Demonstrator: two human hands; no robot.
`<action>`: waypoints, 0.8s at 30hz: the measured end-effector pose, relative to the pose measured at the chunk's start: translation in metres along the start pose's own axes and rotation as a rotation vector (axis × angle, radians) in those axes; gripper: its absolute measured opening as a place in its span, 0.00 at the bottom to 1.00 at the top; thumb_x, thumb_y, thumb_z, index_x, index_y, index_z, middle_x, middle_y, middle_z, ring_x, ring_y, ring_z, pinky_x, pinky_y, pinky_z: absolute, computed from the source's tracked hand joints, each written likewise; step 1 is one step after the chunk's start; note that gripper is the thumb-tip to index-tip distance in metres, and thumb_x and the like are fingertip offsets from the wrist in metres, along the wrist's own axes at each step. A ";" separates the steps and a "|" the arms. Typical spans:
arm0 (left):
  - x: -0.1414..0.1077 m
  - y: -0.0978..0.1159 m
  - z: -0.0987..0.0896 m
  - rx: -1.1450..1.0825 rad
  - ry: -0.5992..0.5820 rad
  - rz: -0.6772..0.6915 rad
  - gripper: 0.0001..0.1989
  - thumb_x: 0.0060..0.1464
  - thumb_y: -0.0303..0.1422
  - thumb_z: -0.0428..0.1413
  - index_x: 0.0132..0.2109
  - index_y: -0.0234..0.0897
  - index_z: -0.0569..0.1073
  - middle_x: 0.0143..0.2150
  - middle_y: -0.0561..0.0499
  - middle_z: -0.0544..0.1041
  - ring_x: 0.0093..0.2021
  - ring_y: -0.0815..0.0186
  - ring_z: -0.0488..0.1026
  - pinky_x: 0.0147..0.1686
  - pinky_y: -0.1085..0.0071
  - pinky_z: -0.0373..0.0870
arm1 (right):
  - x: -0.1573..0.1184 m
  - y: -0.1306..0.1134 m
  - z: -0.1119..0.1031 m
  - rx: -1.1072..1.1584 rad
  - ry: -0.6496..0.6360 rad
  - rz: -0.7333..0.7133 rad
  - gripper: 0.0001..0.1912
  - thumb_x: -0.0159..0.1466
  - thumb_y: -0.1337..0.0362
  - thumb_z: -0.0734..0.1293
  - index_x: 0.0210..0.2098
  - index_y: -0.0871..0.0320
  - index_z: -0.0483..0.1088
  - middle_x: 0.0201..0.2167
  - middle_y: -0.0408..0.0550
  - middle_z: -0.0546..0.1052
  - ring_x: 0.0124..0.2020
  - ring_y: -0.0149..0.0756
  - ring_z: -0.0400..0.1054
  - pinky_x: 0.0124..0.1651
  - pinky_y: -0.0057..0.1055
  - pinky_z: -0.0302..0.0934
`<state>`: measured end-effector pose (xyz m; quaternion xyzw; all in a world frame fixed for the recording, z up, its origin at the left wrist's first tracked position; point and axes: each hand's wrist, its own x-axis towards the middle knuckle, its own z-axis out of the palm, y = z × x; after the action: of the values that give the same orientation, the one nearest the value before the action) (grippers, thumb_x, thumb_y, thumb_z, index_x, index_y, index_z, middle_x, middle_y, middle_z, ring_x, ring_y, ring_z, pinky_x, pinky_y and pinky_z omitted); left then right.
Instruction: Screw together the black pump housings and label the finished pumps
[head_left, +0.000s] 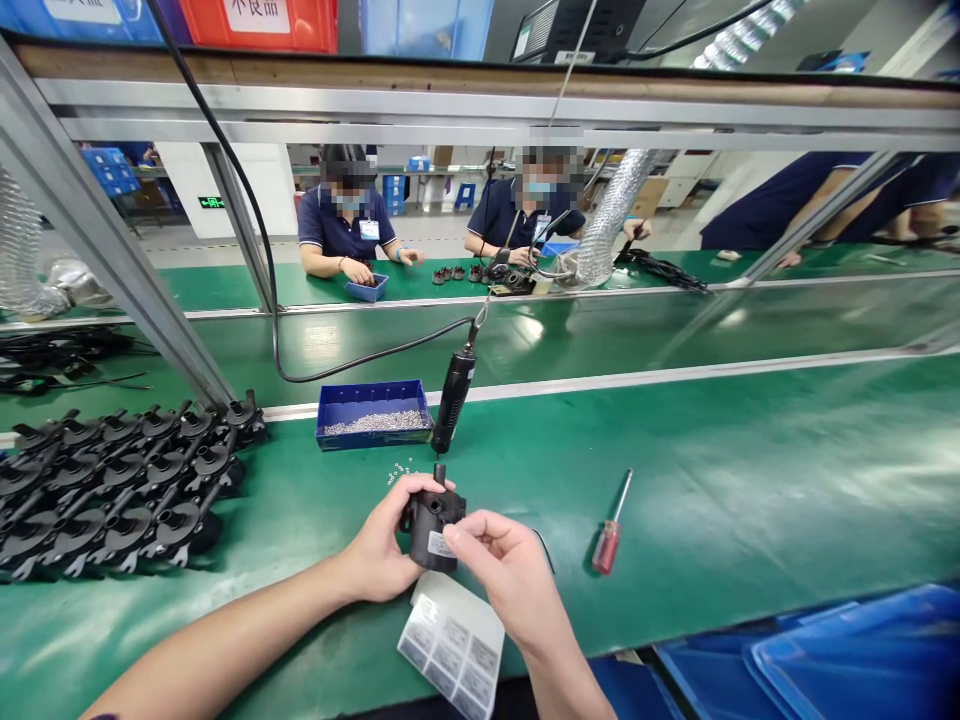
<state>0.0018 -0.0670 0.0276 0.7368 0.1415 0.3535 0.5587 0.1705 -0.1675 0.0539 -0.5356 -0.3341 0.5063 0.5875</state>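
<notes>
My left hand [386, 545] is wrapped round a black cylindrical housing [433, 525] with a short pipe stub pointing up. A small pale label sits on the housing's front. Against its right side presses my right hand [506, 560], thumb and forefinger pinched together near the label; whatever they may hold is too small or hidden to make out. Below both hands lies a sheet of silvery labels [454, 645] on white backing. Just above the housing hangs a black electric screwdriver [454, 400] on a cord.
Rows of black pump-like parts [120, 480] cover the bench's left. A blue tray [373, 415] holds small metal pieces, with some loose nearby. A red-handled screwdriver [609, 540] lies to the right. Blue bins [855, 650] stand at lower right. Co-workers sit across the green bench [720, 450].
</notes>
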 end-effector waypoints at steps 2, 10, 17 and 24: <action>0.000 0.001 0.000 0.009 0.001 -0.007 0.28 0.66 0.32 0.67 0.68 0.47 0.68 0.69 0.40 0.73 0.64 0.52 0.76 0.57 0.61 0.75 | 0.000 0.000 0.000 -0.016 0.005 -0.001 0.27 0.58 0.39 0.83 0.28 0.58 0.82 0.27 0.49 0.82 0.30 0.34 0.71 0.36 0.29 0.67; -0.002 0.002 0.002 0.006 0.003 -0.018 0.28 0.66 0.32 0.67 0.68 0.46 0.67 0.69 0.39 0.73 0.64 0.52 0.77 0.58 0.61 0.75 | -0.005 0.008 0.000 -0.106 0.054 -0.042 0.24 0.62 0.42 0.80 0.29 0.58 0.81 0.26 0.47 0.79 0.29 0.34 0.68 0.34 0.30 0.64; -0.005 -0.002 0.003 -0.096 -0.012 -0.017 0.29 0.67 0.32 0.67 0.69 0.46 0.67 0.69 0.39 0.73 0.64 0.52 0.76 0.62 0.58 0.75 | -0.023 0.008 0.012 -0.633 0.286 -0.724 0.07 0.73 0.65 0.75 0.36 0.54 0.81 0.21 0.34 0.62 0.22 0.27 0.59 0.29 0.27 0.58; -0.008 -0.007 0.008 -0.130 0.012 -0.029 0.28 0.67 0.31 0.68 0.68 0.48 0.67 0.69 0.41 0.73 0.64 0.54 0.76 0.61 0.60 0.74 | -0.028 0.014 0.016 -0.709 0.319 -0.735 0.11 0.76 0.64 0.72 0.34 0.54 0.77 0.22 0.35 0.65 0.22 0.28 0.60 0.30 0.27 0.59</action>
<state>0.0031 -0.0753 0.0175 0.6948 0.1322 0.3582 0.6095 0.1447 -0.1902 0.0480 -0.6193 -0.5566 0.0354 0.5527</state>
